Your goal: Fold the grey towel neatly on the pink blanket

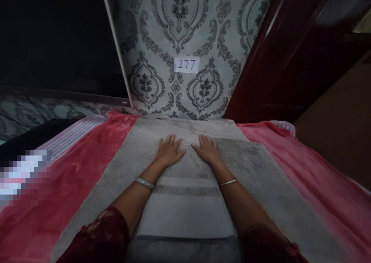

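Note:
My left hand (169, 151) lies flat on a grey cloth, palm down, fingers spread and pointing toward the wall. Beside it, a short gap to the right, my right hand (207, 150) rests the same way. The grey fuzzy cloth (101, 195) is spread wide, and a darker layer (246, 156) of it shows right of my right hand. Between my forearms runs a smoother grey panel (185, 214) with a darker band across it; whether it is a separate piece, I cannot tell. Neither hand pinches the fabric.
Under the grey cloth lies a red plush blanket (78, 170), with a striped cloth (72, 133) at its left edge. A patterned wall (176, 27) with a paper marked 277 (187, 64) rises behind. A dark screen (58, 38) stands left, a dark red glossy panel (278, 58) right.

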Demonstrator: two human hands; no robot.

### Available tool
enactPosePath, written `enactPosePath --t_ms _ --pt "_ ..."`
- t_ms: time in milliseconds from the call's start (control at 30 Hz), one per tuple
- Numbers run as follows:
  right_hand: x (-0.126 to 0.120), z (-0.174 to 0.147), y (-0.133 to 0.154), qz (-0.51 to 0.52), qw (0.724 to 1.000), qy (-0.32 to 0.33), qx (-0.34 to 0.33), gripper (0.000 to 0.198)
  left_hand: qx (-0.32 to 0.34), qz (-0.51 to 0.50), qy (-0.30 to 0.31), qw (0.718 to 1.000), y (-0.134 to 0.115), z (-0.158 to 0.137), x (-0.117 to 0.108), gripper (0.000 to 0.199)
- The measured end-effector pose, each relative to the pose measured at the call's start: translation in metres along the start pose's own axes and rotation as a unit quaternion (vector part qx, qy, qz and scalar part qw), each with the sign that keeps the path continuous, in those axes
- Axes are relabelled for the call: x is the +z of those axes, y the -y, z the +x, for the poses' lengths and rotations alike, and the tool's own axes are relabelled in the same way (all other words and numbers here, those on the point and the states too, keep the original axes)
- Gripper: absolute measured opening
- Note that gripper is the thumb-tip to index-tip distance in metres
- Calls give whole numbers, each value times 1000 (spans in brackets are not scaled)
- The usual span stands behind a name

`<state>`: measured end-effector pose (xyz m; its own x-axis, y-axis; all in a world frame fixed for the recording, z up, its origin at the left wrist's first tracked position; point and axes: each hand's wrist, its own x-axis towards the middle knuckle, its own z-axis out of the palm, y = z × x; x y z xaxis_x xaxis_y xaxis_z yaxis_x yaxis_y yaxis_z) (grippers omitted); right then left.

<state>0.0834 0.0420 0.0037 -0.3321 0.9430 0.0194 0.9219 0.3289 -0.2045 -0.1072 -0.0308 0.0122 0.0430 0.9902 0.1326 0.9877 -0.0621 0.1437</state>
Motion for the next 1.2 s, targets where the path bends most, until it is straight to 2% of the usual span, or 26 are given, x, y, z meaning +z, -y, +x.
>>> enactPosePath --t_ms 133,233,300,367,433,533,600,667,700,767,800,867,933,1000,1100,1200 --pt "3 0 -2 4 1000 6 9 72 1 -2 0 1000 -2 -5 -3 65" --pt "1 -1 -1 1 1000 7 7 73 -7 -25 -34 999 -2 -7 -4 60" --pt "0 -1 -1 -3 1000 7 4 72 -43 -67 -71 994 3 -7 -4 56" --pt "1 -2 -2 -6 1000 7 2 72 -105 -158 -104 976 12 -7 -5 53" --pt "2 -2 -2 -7 1000 0 -1 71 -160 -277 -125 939 25 -9 -8 54" --pt "3 -1 -3 -6 1000 -7 -3 70 -212 -430 -132 868 42 -25 -13 61" --pt "4 -1 -3 -9 1000 -3 0 70 -229 -526 -126 809 45 -45 -16 69" --pt "5 -1 -2 -16 1000 3 3 71 -216 -619 -93 750 40 -71 -18 74" --pt "5 -1 -3 -18 1000 4 3 71 -200 -644 -65 735 35 -85 -19 73" --pt "5 -1 -2 -24 1000 5 4 71 -169 -666 -9 726 24 -110 -19 72" --pt "4 0 -2 -28 1000 6 7 70 -158 -666 4 730 19 -120 -19 73" --pt "0 6 0 -37 999 8 -1 69 -145 -641 -21 753 10 -135 -17 75" --pt "-6 17 4 -46 998 20 -32 69 -139 -586 -68 795 4 -142 -16 77" --pt "-14 32 9 -38 995 41 -88 76 -135 -505 -89 848 -2 -144 -17 76" --pt "-25 59 17 16 981 78 -177 97 -122 -367 -53 921 -14 -144 -26 74" --pt "-30 78 17 82 960 127 -238 108 -113 -240 15 964 -30 -145 -37 77"
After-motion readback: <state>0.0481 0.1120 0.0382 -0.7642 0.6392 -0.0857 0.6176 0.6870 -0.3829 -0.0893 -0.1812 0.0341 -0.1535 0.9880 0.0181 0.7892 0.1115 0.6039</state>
